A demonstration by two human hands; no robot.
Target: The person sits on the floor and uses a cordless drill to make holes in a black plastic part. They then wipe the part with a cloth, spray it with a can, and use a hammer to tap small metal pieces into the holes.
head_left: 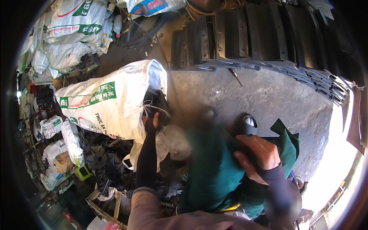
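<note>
A white woven sack (130, 82) with green printed panels lies left of the middle, its mouth toward the right. Dark things (156, 101), whose kind I cannot make out, show in that mouth with a loose pale string (155, 108) across them. My left hand (152, 121) reaches into the lower part of the opening; most of its fingers are hidden, so its grip cannot be told. Over my green-trousered leg (214, 165), my right hand (260, 152) is bent, thumb apart from the fingers, with nothing visible between them.
Stacked dark curved panels (264, 34) line the far right. On the concrete floor (276, 96) before them lies a thin pointed tool (235, 76). More filled sacks (74, 23) are piled at the far left. Dark metal parts (109, 168) and a wooden crate (117, 207) sit at the near left.
</note>
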